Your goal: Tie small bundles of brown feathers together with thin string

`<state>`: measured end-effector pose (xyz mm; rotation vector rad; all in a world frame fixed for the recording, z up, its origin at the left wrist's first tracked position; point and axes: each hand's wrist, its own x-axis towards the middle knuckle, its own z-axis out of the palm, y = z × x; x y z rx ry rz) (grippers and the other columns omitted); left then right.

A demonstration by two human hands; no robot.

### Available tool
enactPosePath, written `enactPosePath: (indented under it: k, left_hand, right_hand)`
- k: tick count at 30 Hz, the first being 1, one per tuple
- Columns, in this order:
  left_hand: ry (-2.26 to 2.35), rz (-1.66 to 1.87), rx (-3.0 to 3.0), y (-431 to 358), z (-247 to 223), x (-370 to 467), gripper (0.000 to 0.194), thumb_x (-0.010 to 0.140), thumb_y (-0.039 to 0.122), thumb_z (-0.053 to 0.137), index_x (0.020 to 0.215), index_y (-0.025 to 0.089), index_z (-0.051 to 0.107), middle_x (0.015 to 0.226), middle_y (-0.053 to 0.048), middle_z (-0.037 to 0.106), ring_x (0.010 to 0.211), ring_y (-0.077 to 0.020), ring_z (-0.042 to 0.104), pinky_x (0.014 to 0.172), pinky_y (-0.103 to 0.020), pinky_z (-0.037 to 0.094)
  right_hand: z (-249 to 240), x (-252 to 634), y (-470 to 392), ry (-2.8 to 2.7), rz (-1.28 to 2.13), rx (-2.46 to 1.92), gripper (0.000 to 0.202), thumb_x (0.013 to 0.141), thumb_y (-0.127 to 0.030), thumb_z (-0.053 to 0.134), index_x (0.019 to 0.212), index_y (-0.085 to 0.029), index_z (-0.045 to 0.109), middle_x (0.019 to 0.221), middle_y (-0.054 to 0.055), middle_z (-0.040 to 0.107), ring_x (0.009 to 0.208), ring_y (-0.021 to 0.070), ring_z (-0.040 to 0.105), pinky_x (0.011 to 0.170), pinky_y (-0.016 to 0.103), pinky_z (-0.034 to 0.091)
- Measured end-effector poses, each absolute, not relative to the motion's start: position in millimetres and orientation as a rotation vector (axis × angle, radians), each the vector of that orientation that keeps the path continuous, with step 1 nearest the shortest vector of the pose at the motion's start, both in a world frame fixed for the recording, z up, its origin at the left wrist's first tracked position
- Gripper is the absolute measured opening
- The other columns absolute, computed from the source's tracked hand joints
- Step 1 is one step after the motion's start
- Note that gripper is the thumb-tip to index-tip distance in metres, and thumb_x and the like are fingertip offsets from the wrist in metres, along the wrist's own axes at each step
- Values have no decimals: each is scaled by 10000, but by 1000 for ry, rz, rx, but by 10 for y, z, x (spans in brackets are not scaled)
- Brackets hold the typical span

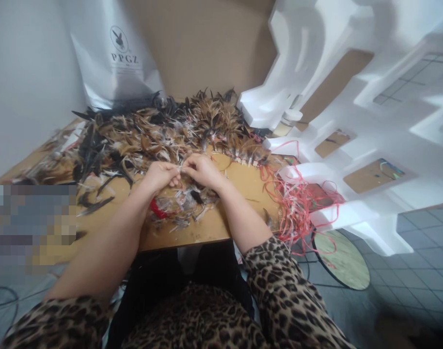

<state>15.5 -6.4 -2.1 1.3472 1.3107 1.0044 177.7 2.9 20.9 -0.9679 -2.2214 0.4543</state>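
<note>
Left hand [163,175] and right hand [201,170] meet fingertip to fingertip over the front of the brown wooden table [248,182]. Each grip is pinched together on a tiny, thin, pale sliver [180,169] between the two hands; too small to tell if quill or thread. Below it: loose white and dark feather scraps [190,198]. Behind: a heap of glossy brown and black feathers [145,138]. Off the right hand's side: a tangle of thin pinkish-red plastic-looking strings [297,208]. Handling, judged: sliver near weightless, bendy, easily dropped; fingertip pinch at its ends suits. Feathers look light, soft, easily crushed along the vanes; best taken by the stiffer quill ends.
</note>
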Motion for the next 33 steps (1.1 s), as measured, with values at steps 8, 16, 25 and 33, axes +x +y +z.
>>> enactPosePath:
  k: [8,16,25,33]
  left_hand:
    - [878,594,1371,-220,121,105,201,646,290,702,587,104,657,466,-49,559,338,-52,424,330,-162,284]
    - [487,828,645,-222,122,123,92,747,83,564,657,95,545,493,51,395,295,38,265,295,-55,227]
    - [464,793,417,-206,115,146,163,836,68,421,746,69,557,536,30,402,326,31,355,304,-34,252]
    - [870,897,925,-127,39,152,155,638,126,709,771,57,668,578,-27,577,434,-40,504,448,-140,455]
  right_hand:
    - [276,2008,95,-2017,1318,-775,172,690,-285,618,723,-116,619,693,19,613,645,108,529,661,244,424]
    - [114,1763,94,-1515,1469,-691,267,577,-324,728,729,-129,626,714,-1,620,719,111,544,717,238,435]
    - [118,1699,96,-1486,1382,-678,259,593,-343,706,703,-134,602,662,-20,587,665,94,524,708,235,422]
    - [172,1840,154,-1582,1122,-955,236,594,-327,664,622,-134,531,589,-35,531,555,66,446,581,207,358]
